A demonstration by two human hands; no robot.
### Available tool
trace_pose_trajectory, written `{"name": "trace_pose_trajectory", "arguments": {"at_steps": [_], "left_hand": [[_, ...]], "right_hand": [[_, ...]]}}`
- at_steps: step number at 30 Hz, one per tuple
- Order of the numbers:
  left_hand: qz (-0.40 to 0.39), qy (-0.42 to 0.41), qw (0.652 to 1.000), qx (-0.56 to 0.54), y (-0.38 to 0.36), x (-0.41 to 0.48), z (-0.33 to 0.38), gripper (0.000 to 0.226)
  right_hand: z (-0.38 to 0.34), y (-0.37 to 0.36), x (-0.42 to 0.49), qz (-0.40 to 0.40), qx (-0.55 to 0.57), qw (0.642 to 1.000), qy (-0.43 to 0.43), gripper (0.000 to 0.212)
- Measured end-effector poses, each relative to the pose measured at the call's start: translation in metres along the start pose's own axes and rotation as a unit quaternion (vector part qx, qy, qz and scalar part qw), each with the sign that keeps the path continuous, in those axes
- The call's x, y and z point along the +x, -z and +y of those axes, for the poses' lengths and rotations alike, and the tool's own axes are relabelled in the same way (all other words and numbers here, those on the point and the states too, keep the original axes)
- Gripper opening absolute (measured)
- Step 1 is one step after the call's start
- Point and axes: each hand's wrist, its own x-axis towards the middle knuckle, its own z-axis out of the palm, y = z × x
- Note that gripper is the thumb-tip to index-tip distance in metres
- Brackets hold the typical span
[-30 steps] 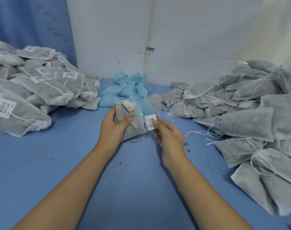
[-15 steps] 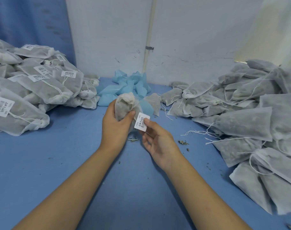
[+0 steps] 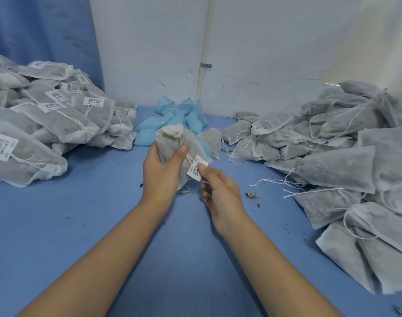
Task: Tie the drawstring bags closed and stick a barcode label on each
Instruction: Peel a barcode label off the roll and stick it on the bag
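My left hand (image 3: 162, 171) grips a grey drawstring bag (image 3: 172, 140) upright over the blue table, its gathered white neck at the top. A white barcode label (image 3: 196, 167) lies against the bag's right side, over its drawstring. The thumb of my right hand (image 3: 220, 191) presses on that label while the other fingers curl loosely below. A pile of tied, labelled bags (image 3: 46, 124) lies at the left. A pile of bags without labels (image 3: 333, 156), with loose strings, lies at the right.
Crumpled light-blue label backing strips (image 3: 170, 121) are heaped against the white wall behind the held bag. Dried herb crumbs (image 3: 252, 195) dot the blue table surface (image 3: 81, 225). A thin pipe (image 3: 205, 49) runs up the wall.
The left hand has turned the bag upright and slightly left. The right hand has brought the label from beside the bag onto its right side, thumb now on it.
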Motion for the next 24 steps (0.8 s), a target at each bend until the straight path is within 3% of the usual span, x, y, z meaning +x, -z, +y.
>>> {"name": "trace_pose_trajectory", "arguments": {"at_steps": [11,19,24], "left_hand": [[-0.015,-0.074,0.996,0.045,0.0016,-0.0014,0.0040,0.019],[0.015,-0.022,1.000,-0.008,-0.0039,-0.0034,0.0077,0.015],[0.022,-0.005,1.000,-0.014,-0.0033,-0.0025,0.0068,0.005]], "right_hand": [[-0.0037,-0.0004,-0.0037,-0.059,0.115,0.990,-0.055,0.009],[0.0006,-0.0014,-0.0047,-0.089,0.057,0.994,-0.017,0.011],[0.0024,-0.0043,-0.0071,-0.058,-0.027,0.998,0.013,0.016]]}}
